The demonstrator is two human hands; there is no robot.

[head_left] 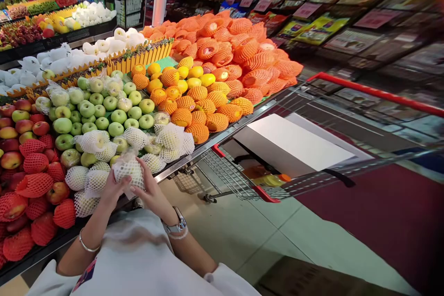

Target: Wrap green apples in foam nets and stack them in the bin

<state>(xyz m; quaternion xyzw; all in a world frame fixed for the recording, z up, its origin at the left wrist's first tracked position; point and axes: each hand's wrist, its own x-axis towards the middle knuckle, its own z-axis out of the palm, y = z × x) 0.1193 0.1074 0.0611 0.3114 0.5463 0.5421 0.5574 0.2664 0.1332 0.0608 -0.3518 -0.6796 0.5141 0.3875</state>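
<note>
1. You held a netted fruit, wrapped in a white foam sleeve, between both hands at the front edge of the fruit stand.
2. Your left hand cupped the fruit from its 8 o'clock side, fingers curled up against the net.
3. Your right hand pressed against the fruit from 4 o'clock, fingers stretched up along its side toward 12 o'clock; so the fruit sat pinched between the two palms rather than inside one fist.
4. A thin bangle circled your left wrist, and a watch sat on your right wrist.
5. More white-netted fruits lay just beyond your hands, at 11 and 1 o'clock from the held one.
6. Bare green apples were piled farther up at 12 o'clock.
7. Red apples, many in red nets, filled the stand at 9 o'clock.
8. Oranges in orange nets lay at 1 o'clock, with a taller heap behind them.
9. A shopping cart with a red handle stood at 3 o'clock, well apart from your hands, carrying a flat white box.
</note>
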